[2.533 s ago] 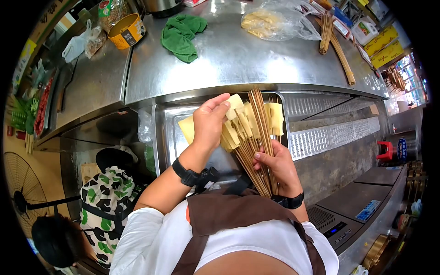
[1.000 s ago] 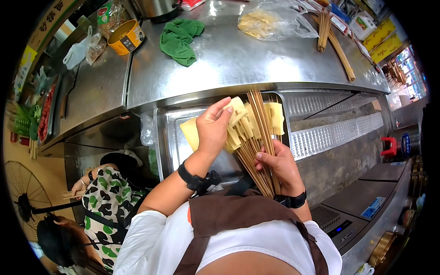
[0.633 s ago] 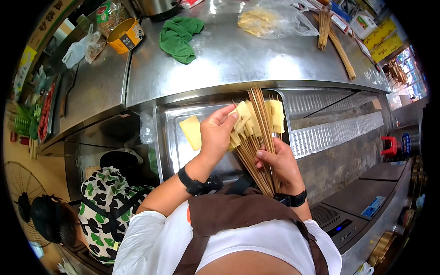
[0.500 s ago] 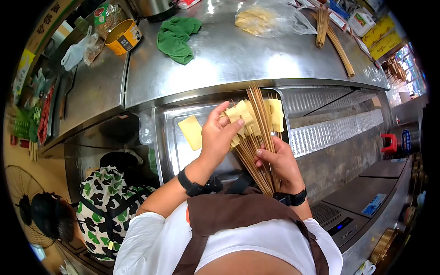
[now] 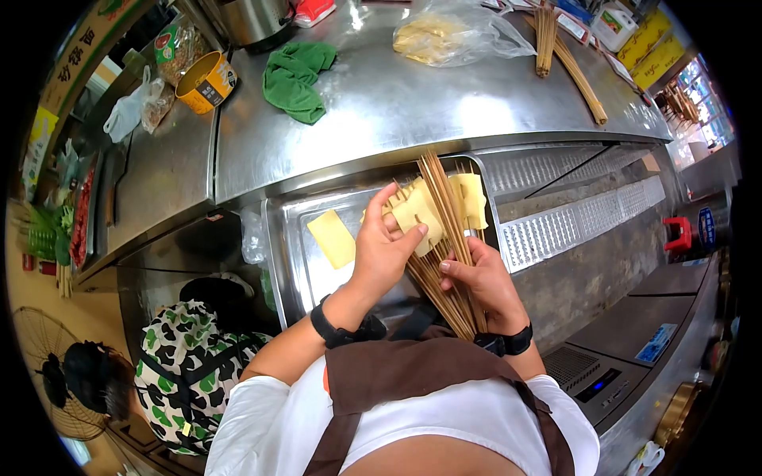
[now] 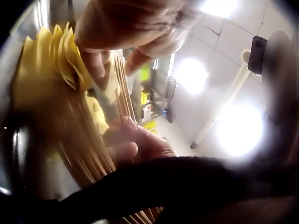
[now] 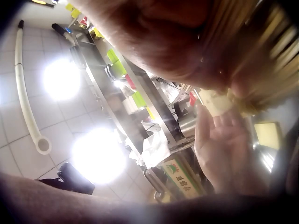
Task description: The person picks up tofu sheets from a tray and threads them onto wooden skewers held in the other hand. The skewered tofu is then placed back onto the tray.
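Note:
My left hand (image 5: 379,252) pinches a yellow tofu sheet (image 5: 416,217) between thumb and fingers, where a skewer tip shows through it. A fan of wooden skewers (image 5: 438,295) bearing folded tofu sheets (image 6: 46,51) runs down toward the apron. My right hand (image 5: 490,287) grips this bundle along with bare skewers (image 5: 442,189) that stand up past its thumb. Another tofu sheet (image 5: 472,200) shows behind them at the right. One loose flat sheet (image 5: 332,238) lies in the steel tray (image 5: 275,262) beneath the hands. The right fingers are partly hidden behind the skewers.
The steel counter (image 5: 357,111) runs beyond the tray. On it are a green cloth (image 5: 298,79), a plastic bag of yellow food (image 5: 444,36), more skewers (image 5: 546,44) and a yellow tub (image 5: 206,82). A person in a patterned top (image 5: 186,373) sits at the left.
My left hand has come lower and turned, its thumb now over the front of the pinched sheet. The right hand keeps its grip on the skewers. The seated person has shifted.

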Demonstrator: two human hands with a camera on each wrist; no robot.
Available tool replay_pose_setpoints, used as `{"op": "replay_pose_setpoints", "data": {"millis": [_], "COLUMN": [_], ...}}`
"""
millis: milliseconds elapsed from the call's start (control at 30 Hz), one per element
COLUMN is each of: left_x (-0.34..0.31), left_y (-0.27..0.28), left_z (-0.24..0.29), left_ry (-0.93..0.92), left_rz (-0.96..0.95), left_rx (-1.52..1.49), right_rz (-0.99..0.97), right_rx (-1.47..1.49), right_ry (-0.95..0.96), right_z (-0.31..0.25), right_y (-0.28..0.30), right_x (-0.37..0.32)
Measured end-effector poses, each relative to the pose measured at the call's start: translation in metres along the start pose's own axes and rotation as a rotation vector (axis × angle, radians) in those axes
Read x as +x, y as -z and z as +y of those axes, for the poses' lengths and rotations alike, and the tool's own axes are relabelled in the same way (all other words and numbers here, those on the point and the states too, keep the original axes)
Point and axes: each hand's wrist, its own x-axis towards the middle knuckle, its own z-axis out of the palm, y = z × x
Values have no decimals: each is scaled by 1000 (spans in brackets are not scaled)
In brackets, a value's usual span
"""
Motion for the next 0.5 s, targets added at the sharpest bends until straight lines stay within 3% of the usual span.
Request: {"op": "replay_pose_setpoints", "data": {"millis": [167,500], "left_x": [14,20], "left_y": [3,6], "left_z": [-4,-7], "left_ry": [-3,-51], "left_rz": [144,216], "left_rx": [-58,-4], "right_rz": [-15,-18], "right_rx": [-19,-25], "right_ry": [-1,-15], "right_z": [-1,-3], "right_y": [1,1], "right_x": [0,-2]}}
